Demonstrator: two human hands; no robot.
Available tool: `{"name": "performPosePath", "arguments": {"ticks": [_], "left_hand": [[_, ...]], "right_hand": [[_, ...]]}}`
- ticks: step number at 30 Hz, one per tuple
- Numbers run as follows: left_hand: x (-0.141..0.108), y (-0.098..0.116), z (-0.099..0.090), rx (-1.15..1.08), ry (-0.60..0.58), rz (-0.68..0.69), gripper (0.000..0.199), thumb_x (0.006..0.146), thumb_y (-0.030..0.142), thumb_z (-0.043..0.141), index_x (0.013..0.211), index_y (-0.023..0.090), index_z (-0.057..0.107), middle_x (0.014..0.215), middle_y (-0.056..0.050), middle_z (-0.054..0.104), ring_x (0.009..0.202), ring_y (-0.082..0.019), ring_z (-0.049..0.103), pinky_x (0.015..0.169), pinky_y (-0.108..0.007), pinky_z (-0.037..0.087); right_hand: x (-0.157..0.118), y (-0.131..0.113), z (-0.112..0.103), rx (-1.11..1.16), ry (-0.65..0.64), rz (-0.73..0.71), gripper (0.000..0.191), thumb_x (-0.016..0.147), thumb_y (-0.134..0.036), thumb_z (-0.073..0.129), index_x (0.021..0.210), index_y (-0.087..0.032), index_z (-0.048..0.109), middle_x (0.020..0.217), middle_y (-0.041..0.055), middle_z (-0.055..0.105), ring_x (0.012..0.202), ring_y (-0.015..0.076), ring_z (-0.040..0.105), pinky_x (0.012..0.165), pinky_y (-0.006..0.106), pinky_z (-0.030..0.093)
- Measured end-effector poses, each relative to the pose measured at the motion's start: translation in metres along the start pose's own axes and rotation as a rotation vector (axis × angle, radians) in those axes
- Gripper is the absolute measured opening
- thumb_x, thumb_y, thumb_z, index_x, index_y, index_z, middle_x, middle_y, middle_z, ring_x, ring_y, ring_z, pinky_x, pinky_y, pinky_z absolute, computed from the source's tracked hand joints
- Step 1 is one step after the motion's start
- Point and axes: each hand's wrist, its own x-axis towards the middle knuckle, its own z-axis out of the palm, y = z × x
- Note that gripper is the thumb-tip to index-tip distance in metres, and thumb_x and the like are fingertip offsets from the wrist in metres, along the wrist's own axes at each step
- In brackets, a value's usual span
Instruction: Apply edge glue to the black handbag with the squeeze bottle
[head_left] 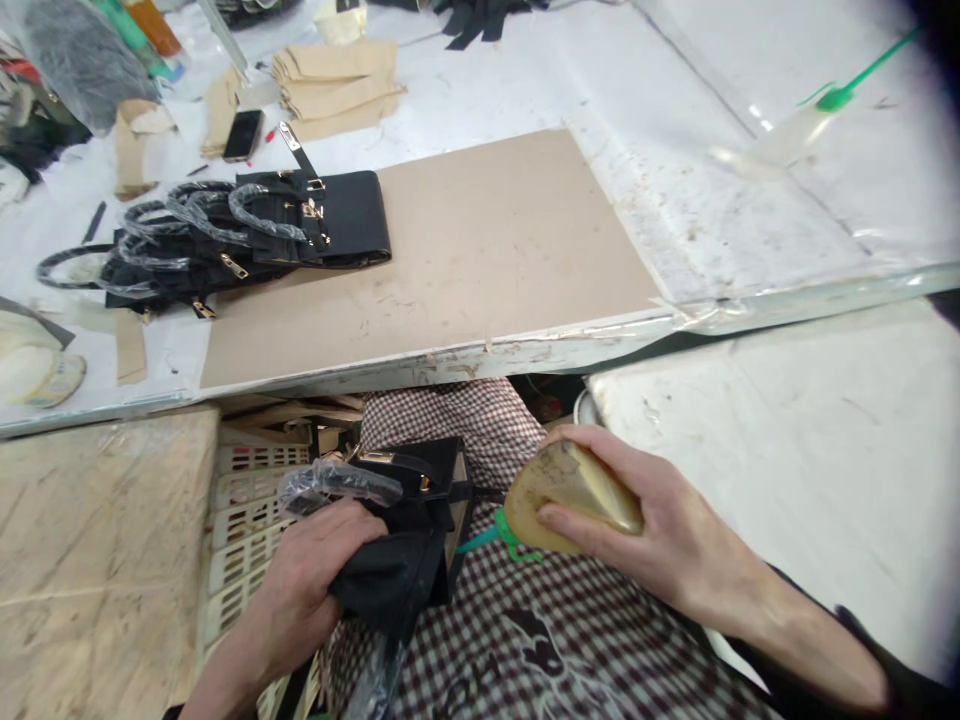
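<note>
My left hand [311,565] grips a black handbag [405,560] over my lap, its fingers closed on the dark material. The bag's handle [341,485] is wrapped in clear plastic, and gold hardware shows along the top. In my right hand [637,525] is a yellowish squeeze bottle [574,495], tilted on its side with a green cap. Its thin green nozzle [480,540] points left and reaches the pale inner edge of the bag's open side. Whether any glue is coming out cannot be made out.
Several black handbags [345,215] with wrapped handles lie overlapped on a tan board [487,240] on the table. Behind them are a phone [244,135] and tan pieces [337,80]. Another nozzle bottle [787,135] lies at right. A plastic crate [247,520] stands below left.
</note>
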Motion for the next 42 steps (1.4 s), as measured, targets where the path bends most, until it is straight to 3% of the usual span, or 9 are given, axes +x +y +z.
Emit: {"name": "performPosePath", "arguments": {"ticks": [5, 8, 12, 18, 28, 33, 37, 39, 42], "left_hand": [[0.004, 0.001, -0.001, 0.014, 0.004, 0.020, 0.032, 0.091, -0.001, 0.043, 0.106, 0.023, 0.060, 0.093, -0.002, 0.067, 0.087, -0.017, 0.062, 0.076, -0.027, 0.044], [0.005, 0.002, -0.001, 0.026, -0.006, 0.025, 0.032, 0.090, -0.001, 0.044, 0.106, 0.022, 0.059, 0.093, -0.003, 0.067, 0.086, -0.017, 0.062, 0.075, -0.027, 0.045], [0.003, 0.001, -0.001, 0.019, -0.016, 0.008, 0.031, 0.091, 0.000, 0.044, 0.107, 0.022, 0.059, 0.097, -0.004, 0.068, 0.091, -0.018, 0.063, 0.079, -0.029, 0.046], [0.002, -0.003, -0.001, 0.010, -0.021, 0.014, 0.031, 0.092, 0.000, 0.044, 0.108, 0.022, 0.059, 0.099, -0.004, 0.068, 0.092, -0.019, 0.063, 0.081, -0.030, 0.046], [0.005, -0.003, 0.000, 0.008, -0.017, 0.010, 0.030, 0.094, 0.003, 0.043, 0.109, 0.023, 0.060, 0.095, -0.004, 0.068, 0.089, -0.019, 0.064, 0.077, -0.030, 0.047], [0.008, -0.002, -0.001, 0.031, 0.004, 0.016, 0.029, 0.094, 0.005, 0.044, 0.109, 0.024, 0.060, 0.095, -0.004, 0.069, 0.089, -0.019, 0.065, 0.078, -0.030, 0.049], [0.011, -0.001, 0.000, 0.054, 0.025, 0.003, 0.028, 0.093, 0.006, 0.044, 0.104, 0.025, 0.062, 0.090, -0.003, 0.070, 0.083, -0.018, 0.067, 0.072, -0.028, 0.051], [0.010, -0.002, 0.000, 0.093, 0.059, 0.023, 0.028, 0.092, 0.008, 0.046, 0.104, 0.026, 0.063, 0.090, -0.004, 0.073, 0.082, -0.019, 0.069, 0.071, -0.027, 0.054], [0.006, -0.006, -0.002, 0.180, 0.165, 0.058, 0.035, 0.085, 0.010, 0.052, 0.110, 0.029, 0.068, 0.104, -0.005, 0.078, 0.097, -0.022, 0.075, 0.084, -0.028, 0.060]], "right_hand": [[-0.009, -0.008, -0.007, 0.063, -0.027, -0.026, 0.039, 0.088, -0.042, 0.073, 0.122, -0.027, 0.061, 0.104, 0.0042, 0.075, 0.082, 0.0230, 0.073, 0.056, 0.024, 0.057], [-0.007, -0.005, -0.008, 0.167, -0.049, 0.043, 0.042, 0.087, -0.046, 0.074, 0.122, -0.026, 0.062, 0.103, 0.0041, 0.075, 0.079, 0.0221, 0.072, 0.058, 0.025, 0.058], [0.003, 0.005, -0.004, 0.257, -0.099, 0.169, 0.045, 0.087, -0.052, 0.072, 0.122, -0.024, 0.063, 0.094, 0.0019, 0.073, 0.075, 0.0201, 0.068, 0.056, 0.026, 0.054], [0.017, 0.030, 0.003, 0.172, -0.100, 0.214, 0.043, 0.088, -0.053, 0.071, 0.118, -0.024, 0.063, 0.090, -0.0001, 0.071, 0.075, 0.0186, 0.066, 0.063, 0.028, 0.053], [0.038, 0.059, 0.016, -0.006, -0.057, 0.138, 0.040, 0.086, -0.051, 0.068, 0.113, -0.023, 0.062, 0.096, 0.0028, 0.072, 0.084, 0.0239, 0.068, 0.074, 0.036, 0.053], [0.037, 0.076, 0.027, -0.097, 0.007, 0.027, 0.042, 0.090, -0.050, 0.067, 0.120, -0.023, 0.057, 0.105, 0.0049, 0.070, 0.091, 0.0256, 0.067, 0.080, 0.040, 0.053], [0.033, 0.075, 0.027, -0.100, 0.030, -0.090, 0.047, 0.091, -0.048, 0.069, 0.128, -0.024, 0.054, 0.118, 0.0067, 0.067, 0.103, 0.0261, 0.065, 0.090, 0.040, 0.051], [0.032, 0.070, 0.021, -0.065, -0.001, -0.085, 0.044, 0.090, -0.044, 0.071, 0.126, -0.024, 0.056, 0.114, 0.0051, 0.068, 0.100, 0.0246, 0.065, 0.089, 0.039, 0.051], [0.033, 0.063, 0.006, 0.128, -0.095, 0.039, 0.032, 0.087, -0.040, 0.074, 0.113, -0.025, 0.063, 0.096, 0.0002, 0.069, 0.083, 0.0196, 0.065, 0.073, 0.032, 0.051]]}}
